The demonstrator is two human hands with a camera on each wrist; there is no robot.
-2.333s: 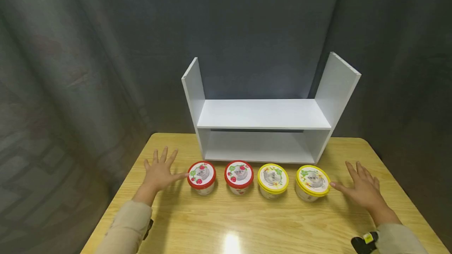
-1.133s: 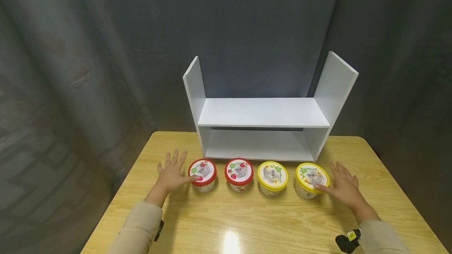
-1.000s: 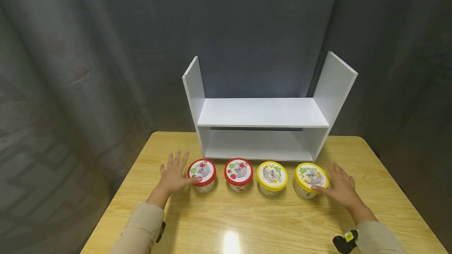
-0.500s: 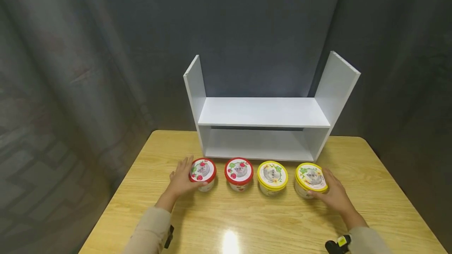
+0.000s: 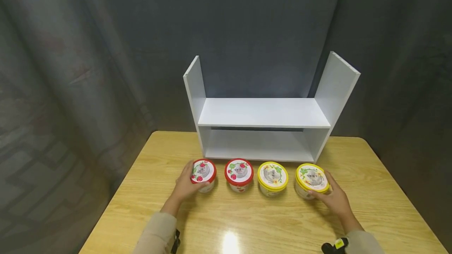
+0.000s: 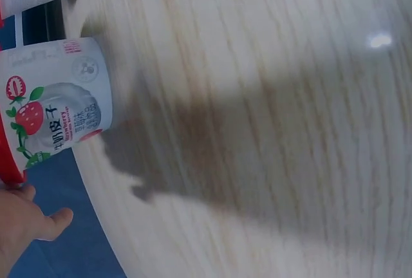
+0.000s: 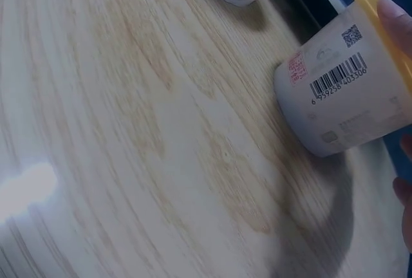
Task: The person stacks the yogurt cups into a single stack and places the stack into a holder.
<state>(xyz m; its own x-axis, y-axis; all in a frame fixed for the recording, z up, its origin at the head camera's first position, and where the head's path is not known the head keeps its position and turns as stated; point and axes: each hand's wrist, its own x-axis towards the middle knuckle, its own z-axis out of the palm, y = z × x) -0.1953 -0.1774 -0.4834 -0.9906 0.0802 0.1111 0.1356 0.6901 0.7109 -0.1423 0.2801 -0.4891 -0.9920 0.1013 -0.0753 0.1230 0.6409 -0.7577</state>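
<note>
At the left end of a row of lidded paper tubs, my left hand (image 5: 185,186) holds a red-lidded tub (image 5: 203,171), fingers along its far left side and thumb across the front. The left wrist view shows the strawberry print on this tub (image 6: 61,107), with the hand (image 6: 26,223) at its red rim. At the row's right end my right hand (image 5: 335,200) grips a yellow-lidded tub (image 5: 312,177) from the right. Its thumb (image 7: 394,22) lies on the yellow lid in the right wrist view. Between them stand another red-lidded tub (image 5: 239,171) and another yellow-lidded tub (image 5: 272,176).
Behind the tubs stands a white two-level shelf (image 5: 263,112) with upright side panels, its lower front edge close to the row. The wooden table (image 5: 268,226) extends in front and to both sides. Dark grey curtains (image 5: 261,30) hang behind and beside it.
Both hands have moved inward, from spread fingers beside the outer tubs to fingers and thumbs wrapped around them. The tubs and the shelf have stayed in place.
</note>
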